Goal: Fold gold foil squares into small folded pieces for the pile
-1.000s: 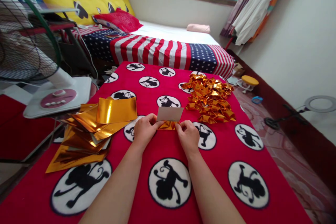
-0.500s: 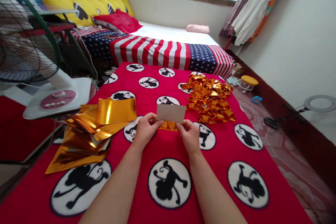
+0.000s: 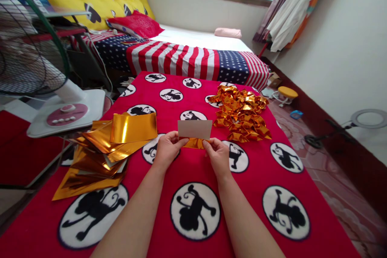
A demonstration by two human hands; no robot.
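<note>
Between my two hands is a sheet of gold foil paper (image 3: 195, 129), its pale back facing me and its near edge folded up to show a gold strip. My left hand (image 3: 168, 149) pinches the left end of that fold with thumb and fingers. At the right end, my right hand (image 3: 217, 154) grips it the same way. A loose stack of flat gold foil sheets (image 3: 134, 127) lies to the left of my left hand. Beyond my right hand is a heap of folded gold paper pieces (image 3: 242, 113), shaped like small ingots.
A red cloth with monkey prints (image 3: 242, 209) covers the table. An electric fan (image 3: 66, 105) stands at the left edge. Behind the table is a bed (image 3: 178, 58) with a striped cover. A yellow stool (image 3: 287, 92) and a ring light (image 3: 369, 119) are on the right.
The foil paper has shifted slightly left and away from me, with both hands still pinching its folded edge. The stack and the heap look the same.
</note>
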